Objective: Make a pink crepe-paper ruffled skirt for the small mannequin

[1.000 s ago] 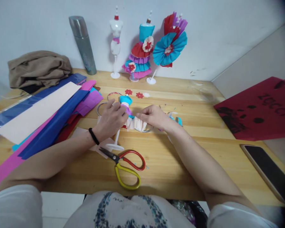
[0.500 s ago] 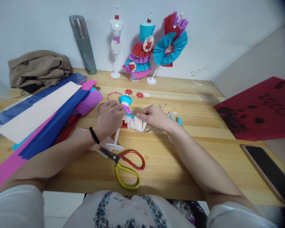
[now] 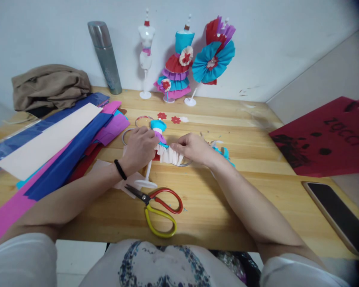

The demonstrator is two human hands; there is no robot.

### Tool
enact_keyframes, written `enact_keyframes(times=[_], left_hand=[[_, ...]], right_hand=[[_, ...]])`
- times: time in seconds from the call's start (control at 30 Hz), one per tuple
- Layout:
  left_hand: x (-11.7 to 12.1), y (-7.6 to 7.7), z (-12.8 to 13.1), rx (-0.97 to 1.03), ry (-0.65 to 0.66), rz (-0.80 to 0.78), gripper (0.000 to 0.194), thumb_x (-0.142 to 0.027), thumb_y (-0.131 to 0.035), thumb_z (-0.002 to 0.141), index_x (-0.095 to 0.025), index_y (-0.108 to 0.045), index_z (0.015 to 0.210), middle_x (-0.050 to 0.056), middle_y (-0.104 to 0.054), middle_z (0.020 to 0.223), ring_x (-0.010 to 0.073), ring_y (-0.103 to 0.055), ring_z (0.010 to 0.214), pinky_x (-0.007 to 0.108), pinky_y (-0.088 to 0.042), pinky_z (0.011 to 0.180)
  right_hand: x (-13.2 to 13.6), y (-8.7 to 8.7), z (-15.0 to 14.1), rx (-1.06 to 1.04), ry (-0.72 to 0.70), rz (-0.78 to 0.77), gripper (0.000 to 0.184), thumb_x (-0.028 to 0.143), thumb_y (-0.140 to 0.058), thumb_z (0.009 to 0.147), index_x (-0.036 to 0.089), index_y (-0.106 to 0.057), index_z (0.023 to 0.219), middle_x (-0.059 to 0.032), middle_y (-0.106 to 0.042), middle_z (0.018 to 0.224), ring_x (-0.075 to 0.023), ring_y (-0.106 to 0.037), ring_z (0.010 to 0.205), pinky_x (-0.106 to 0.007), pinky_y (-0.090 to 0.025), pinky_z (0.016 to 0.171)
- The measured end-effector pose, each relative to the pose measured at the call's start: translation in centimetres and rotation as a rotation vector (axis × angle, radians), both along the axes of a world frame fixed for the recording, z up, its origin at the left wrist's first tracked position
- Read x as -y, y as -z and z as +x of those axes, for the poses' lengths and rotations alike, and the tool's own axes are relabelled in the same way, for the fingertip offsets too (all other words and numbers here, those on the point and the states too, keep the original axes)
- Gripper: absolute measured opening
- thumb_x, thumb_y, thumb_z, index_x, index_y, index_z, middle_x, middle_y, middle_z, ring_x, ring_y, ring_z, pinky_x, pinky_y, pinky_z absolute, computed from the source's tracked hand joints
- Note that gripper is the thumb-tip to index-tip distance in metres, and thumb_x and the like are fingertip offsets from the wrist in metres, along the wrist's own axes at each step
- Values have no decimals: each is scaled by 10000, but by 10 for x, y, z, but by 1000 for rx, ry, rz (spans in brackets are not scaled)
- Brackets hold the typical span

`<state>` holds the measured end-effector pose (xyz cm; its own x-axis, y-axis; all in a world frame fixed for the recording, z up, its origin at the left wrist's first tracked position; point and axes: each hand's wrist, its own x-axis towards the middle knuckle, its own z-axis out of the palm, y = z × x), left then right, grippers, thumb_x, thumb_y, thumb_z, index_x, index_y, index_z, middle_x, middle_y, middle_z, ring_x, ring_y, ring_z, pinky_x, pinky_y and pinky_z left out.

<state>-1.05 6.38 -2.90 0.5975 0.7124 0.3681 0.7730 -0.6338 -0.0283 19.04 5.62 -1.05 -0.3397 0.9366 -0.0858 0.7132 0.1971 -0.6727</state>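
A small white mannequin (image 3: 158,128) with a turquoise bodice and a purple layer lies tilted on the wooden table (image 3: 215,199), its round base (image 3: 145,184) toward me. My left hand (image 3: 139,148) is closed round its body. My right hand (image 3: 191,148) pinches a pleated cream paper ruffle (image 3: 170,154) against the mannequin's waist. Red and yellow scissors (image 3: 158,208) lie just in front of the hands.
Long paper sheets in blue, cream, pink and purple (image 3: 50,143) lie at the left. Three dressed mannequins (image 3: 179,59), a steel flask (image 3: 105,56) and a brown cloth (image 3: 49,85) stand at the back. A red bag (image 3: 326,137) and a phone (image 3: 339,215) are on the right.
The hands have drawn slightly closer together on the ruffle, and the mannequin's base has shifted a little toward the scissors. Otherwise nothing has moved.
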Motion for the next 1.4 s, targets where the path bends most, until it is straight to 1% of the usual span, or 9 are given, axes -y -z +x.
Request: enact_keyframes(times=[0.1,0.2,0.3,0.43,0.6,0.73,0.97,1.23,1.4], left_hand=[[0,0,1,-3,-18,-5,198,-30,-531,763,-173,-662,723,62,-644,771,244,-558,830,390,-393,729],[1,1,0,-4,-15,-6,212,-28,-518,765,-174,-671,754,65,-655,793,250,-557,842,402,-404,743],[3,2,-2,14,19,8,245,-53,-506,796,-178,-684,911,63,-678,873,251,-560,865,409,-409,761],[7,1,-6,30,65,72,306,-121,-522,836,-167,-639,1115,74,-679,963,253,-557,884,407,-403,771],[5,2,-4,-24,174,199,198,-169,-521,881,-175,-670,1011,78,-654,1043,255,-534,932,400,-408,806],[-1,8,-1,-32,286,258,149,-183,-541,890,-171,-676,828,74,-648,1066,248,-514,1015,426,-387,951],[-5,13,-2,84,224,286,132,-114,-565,820,-173,-658,747,53,-674,1028,231,-524,959,382,-428,827],[-2,10,-3,115,199,251,142,-99,-548,802,-178,-662,773,54,-687,1051,234,-548,986,379,-439,838],[-3,9,-3,140,196,138,158,-72,-554,780,-166,-679,802,67,-688,1077,241,-563,1000,392,-449,867]], right_hand=[[0,0,0,2,6,1,388,342,-502,816,191,-344,496,45,-335,488,-76,-303,483,-253,-231,490],[1,0,2,-56,21,-74,400,387,-519,831,189,-404,502,44,-387,455,-76,-351,443,-238,-264,460],[0,1,5,-141,27,-180,402,453,-535,840,183,-508,544,25,-480,456,-90,-435,419,-228,-330,436],[0,2,5,-215,48,-242,397,450,-575,841,181,-538,552,15,-519,462,-86,-470,399,-206,-386,414],[2,-3,1,-271,102,-342,381,438,-619,843,171,-592,572,0,-551,448,-84,-493,376,-185,-405,381],[3,-6,1,-261,130,-360,367,386,-600,875,166,-606,581,7,-553,439,-81,-496,371,-182,-420,388],[2,-6,0,-239,143,-362,379,333,-559,908,163,-611,573,13,-550,432,-75,-487,372,-180,-408,395],[-1,2,3,-366,155,-393,421,426,-589,883,158,-644,564,-21,-592,448,-100,-515,374,-213,-453,400],[-4,3,4,-438,166,-398,472,485,-590,866,159,-626,527,-33,-588,427,-99,-508,349,-203,-421,363]])
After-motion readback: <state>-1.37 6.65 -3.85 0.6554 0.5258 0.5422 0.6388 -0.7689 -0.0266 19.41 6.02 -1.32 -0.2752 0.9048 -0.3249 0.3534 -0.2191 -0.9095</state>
